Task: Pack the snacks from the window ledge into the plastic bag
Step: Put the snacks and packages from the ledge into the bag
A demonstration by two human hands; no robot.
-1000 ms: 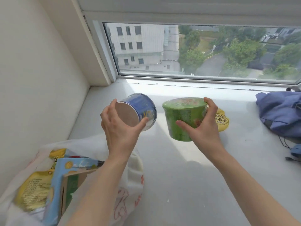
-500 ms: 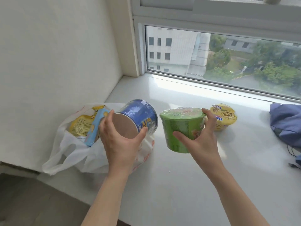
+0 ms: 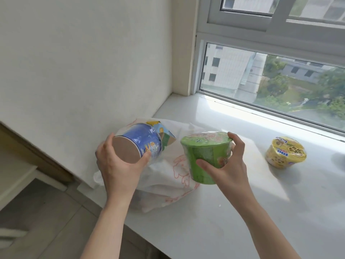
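Blue cup (image 3: 142, 142) lies tipped in your left hand (image 3: 117, 169), which curls round its base above the plastic bag (image 3: 168, 176). Your right hand (image 3: 231, 165) grips the green bowl (image 3: 203, 156) beside it; the yellow bowl (image 3: 285, 152) stands on the ledge (image 3: 242, 212).

Single view: a head-worn wide-angle camera, set above the ledge (image 3: 242, 212), facing forward and down. The axis points at the corner where the wall (image 3: 84, 62) meets the window (image 3: 261, 86). Range is close. Both forearms enter from the bottom edge. The left hand (image 3: 119, 171), gripping the blue cup (image 3: 141, 141), and the right hand (image 3: 231, 165), gripping the green cup (image 3: 205, 152), sit mid-frame. The floor (image 3: 46, 212) fills the lower left.
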